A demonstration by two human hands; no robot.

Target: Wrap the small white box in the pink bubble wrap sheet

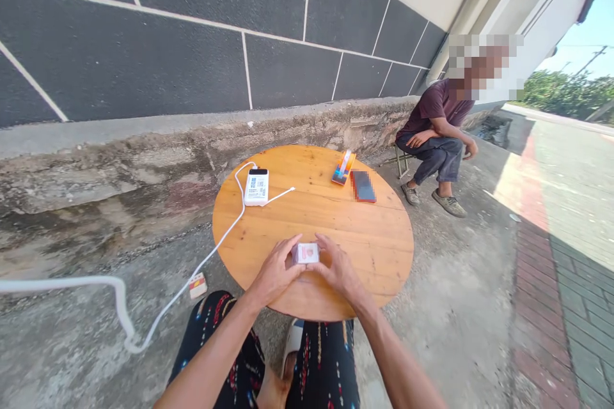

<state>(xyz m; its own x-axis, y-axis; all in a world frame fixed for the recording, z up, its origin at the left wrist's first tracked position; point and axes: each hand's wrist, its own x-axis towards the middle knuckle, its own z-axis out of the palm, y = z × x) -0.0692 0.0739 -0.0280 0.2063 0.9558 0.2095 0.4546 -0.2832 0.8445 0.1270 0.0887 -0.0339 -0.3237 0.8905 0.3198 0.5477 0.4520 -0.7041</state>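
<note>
A small white box with a reddish print on its top face is at the near side of the round wooden table. From the left, my left hand is closed on it, with thumb and fingers at its edge. My right hand grips the opposite side in the same way, the thumb low and the fingers at the far corner. Whether the box rests on the wood or is slightly raised, I cannot tell.
A white power bank with a cable is on the table's left. Toward the back right are an orange-and-blue packet and a dark phone. A person sits beyond, near the wall. A small carton lies on the ground.
</note>
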